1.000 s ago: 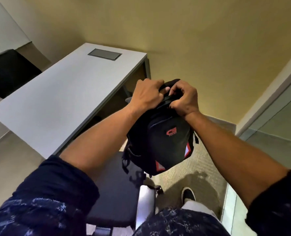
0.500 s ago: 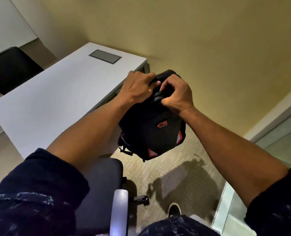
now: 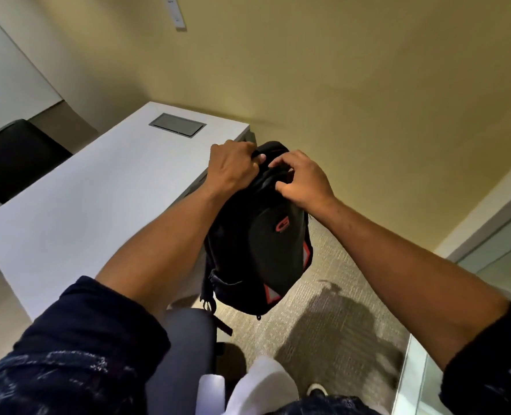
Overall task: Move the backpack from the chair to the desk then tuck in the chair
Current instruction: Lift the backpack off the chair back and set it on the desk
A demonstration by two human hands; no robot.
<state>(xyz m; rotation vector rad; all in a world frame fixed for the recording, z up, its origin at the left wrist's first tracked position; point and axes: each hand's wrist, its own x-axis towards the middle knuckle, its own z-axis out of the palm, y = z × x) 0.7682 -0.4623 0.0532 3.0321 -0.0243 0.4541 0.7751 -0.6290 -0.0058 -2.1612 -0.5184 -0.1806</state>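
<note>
A black backpack (image 3: 263, 244) with a red logo and red-and-white corner patches hangs in the air, just past the right edge of the white desk (image 3: 98, 199). My left hand (image 3: 233, 166) grips its top on the left side. Over on the right side, my right hand (image 3: 302, 178) pinches the top. Below the backpack, the dark seat of the chair (image 3: 185, 351) shows, partly hidden by my left arm. Loose straps dangle from the backpack's lower left.
A grey cable hatch (image 3: 177, 124) is set into the desk's far end. A black chair (image 3: 11, 163) stands beyond the desk at left. The yellow wall is close behind, a glass partition (image 3: 487, 295) rises at right, and carpet (image 3: 332, 295) lies below.
Both hands have lifted the backpack up off the chair and carried it slightly toward the desk's edge. The chair seat now lies lower in view beneath it.
</note>
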